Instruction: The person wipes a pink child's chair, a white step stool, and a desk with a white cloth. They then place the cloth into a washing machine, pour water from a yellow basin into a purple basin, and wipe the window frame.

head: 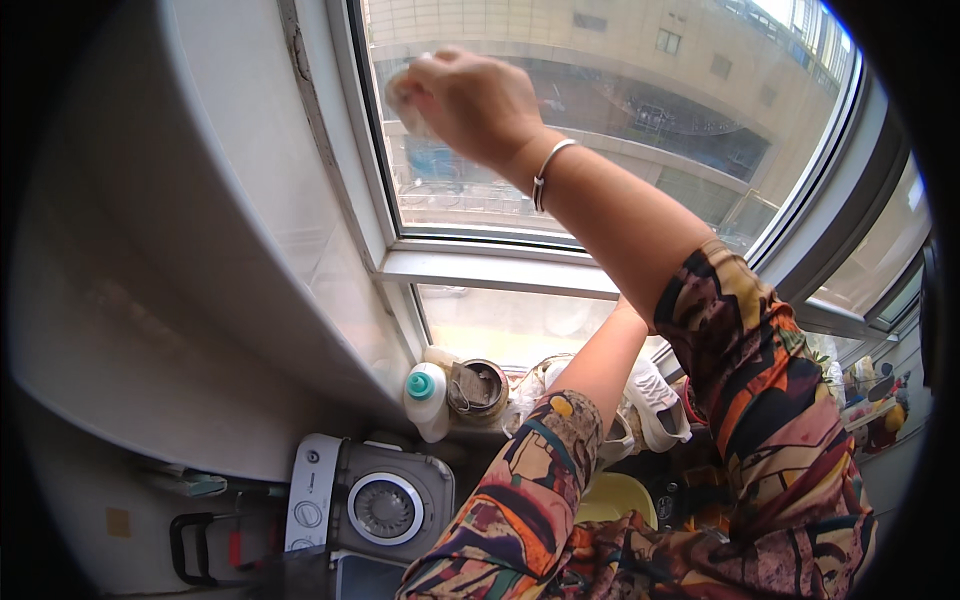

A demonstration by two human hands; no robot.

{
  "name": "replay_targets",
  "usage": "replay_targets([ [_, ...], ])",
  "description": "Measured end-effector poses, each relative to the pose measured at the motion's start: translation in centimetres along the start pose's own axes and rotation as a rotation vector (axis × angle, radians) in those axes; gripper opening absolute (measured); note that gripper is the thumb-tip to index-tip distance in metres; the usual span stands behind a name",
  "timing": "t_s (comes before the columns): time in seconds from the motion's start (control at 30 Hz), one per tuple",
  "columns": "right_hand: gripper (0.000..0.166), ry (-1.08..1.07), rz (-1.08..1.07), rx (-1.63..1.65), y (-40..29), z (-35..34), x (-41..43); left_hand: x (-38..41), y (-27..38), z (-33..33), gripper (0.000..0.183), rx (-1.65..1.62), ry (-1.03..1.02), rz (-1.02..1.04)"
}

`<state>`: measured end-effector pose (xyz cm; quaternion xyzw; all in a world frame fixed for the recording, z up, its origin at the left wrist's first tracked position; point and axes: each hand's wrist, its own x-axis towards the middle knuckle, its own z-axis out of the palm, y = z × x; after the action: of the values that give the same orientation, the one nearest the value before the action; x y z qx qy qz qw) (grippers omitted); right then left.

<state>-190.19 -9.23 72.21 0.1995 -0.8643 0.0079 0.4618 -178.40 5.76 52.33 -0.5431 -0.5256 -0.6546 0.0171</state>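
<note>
My right hand (480,101), with a silver bangle (551,171) at the wrist, is raised at the upper left of a window pane (600,82). Its fingers close on a crumpled whitish cloth or wad (409,101), blurred, close to the glass near the left frame. My left forearm reaches up towards the window's lower rail (510,271), and the left hand is hidden behind my right forearm. Both sleeves are multicoloured and patterned.
Along the sill below stand a white bottle with a teal cap (426,397), a round pot (478,388) and white sneakers (656,401). Lower down are a small twin-tub washing machine (386,506) and a yellow basin (619,499). A white curved surface (225,247) borders the left.
</note>
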Motion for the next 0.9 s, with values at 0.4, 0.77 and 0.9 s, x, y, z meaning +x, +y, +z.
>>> replay_targets([
  [0.4,0.02,-0.559,0.188,0.347,-7.7,7.2,-12.1,-0.1,2.7,-2.3,0.009,0.696,-0.217,0.131],
  [0.77,0.016,-0.696,0.187,0.231,-2.3,2.9,-15.3,0.5,2.6,-2.2,0.009,0.603,-0.178,0.179],
  [0.9,0.014,-0.656,0.222,0.217,1.3,-1.2,-18.7,-0.3,1.1,-3.7,0.013,0.631,-0.219,0.225],
])
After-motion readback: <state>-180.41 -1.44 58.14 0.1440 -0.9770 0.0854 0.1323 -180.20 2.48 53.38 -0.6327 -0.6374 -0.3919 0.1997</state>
